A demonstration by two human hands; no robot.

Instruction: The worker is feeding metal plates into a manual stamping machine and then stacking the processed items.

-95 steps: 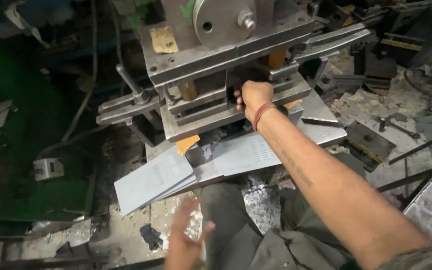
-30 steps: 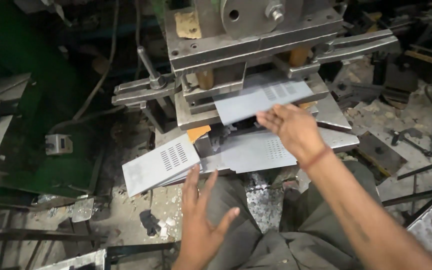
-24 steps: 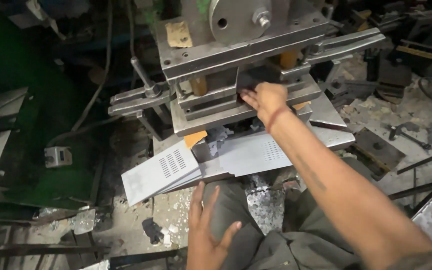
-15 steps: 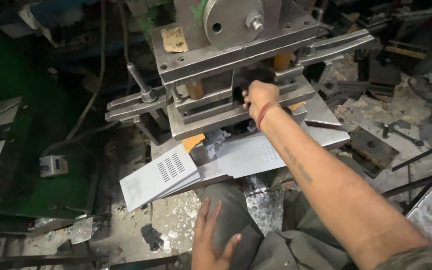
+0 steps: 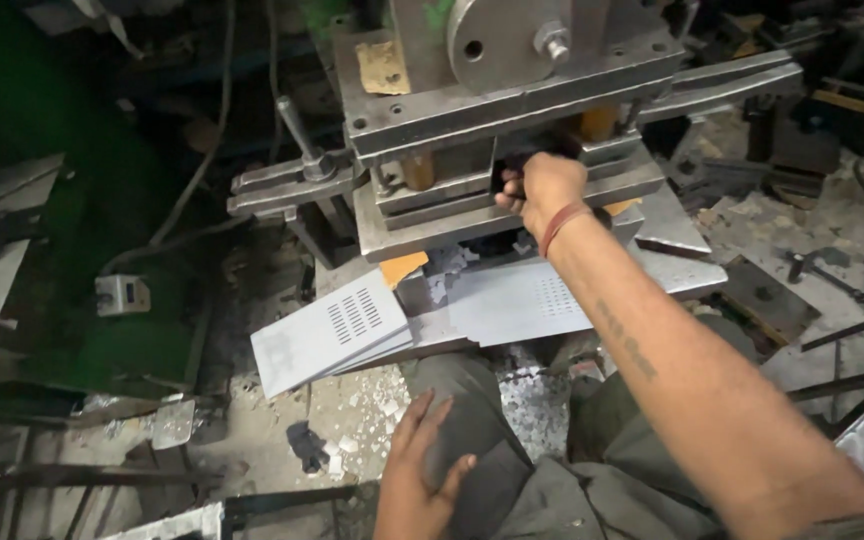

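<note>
The place is a dim, cluttered workshop. A heavy steel press (image 5: 512, 120) fills the upper middle of the view, with a round disc (image 5: 512, 35) on its front and a lever handle (image 5: 297, 135) sticking up at its left. The floor (image 5: 252, 440) below is dirty concrete strewn with pale metal scraps (image 5: 372, 400); dark bars and plates lie about at the right. On the press's low front ledge lie grey metal sheets: a stack with punched slots (image 5: 332, 330) juts out to the left, and another sheet with a patch of small holes (image 5: 522, 300) lies flat just right of it, under the outstretched arm.

The right hand (image 5: 540, 185) reaches far forward, arm almost straight, a red band on the wrist. It is pushed into the gap of the press, between the upper and lower blocks. Its fingers (image 5: 510, 190) are curled in, but whether they grip anything I cannot tell, as the gap is dark and hides them. The left hand (image 5: 417, 475) rests low, palm down on the person's grey trouser knee, fingers spread loosely and holding nothing.

A second earlier the right hand was nearer, over a sheet at the mouth of the press; since then it has gone into the gap and stayed there. The left hand has settled from raised and splayed to lying on the knee.
</note>
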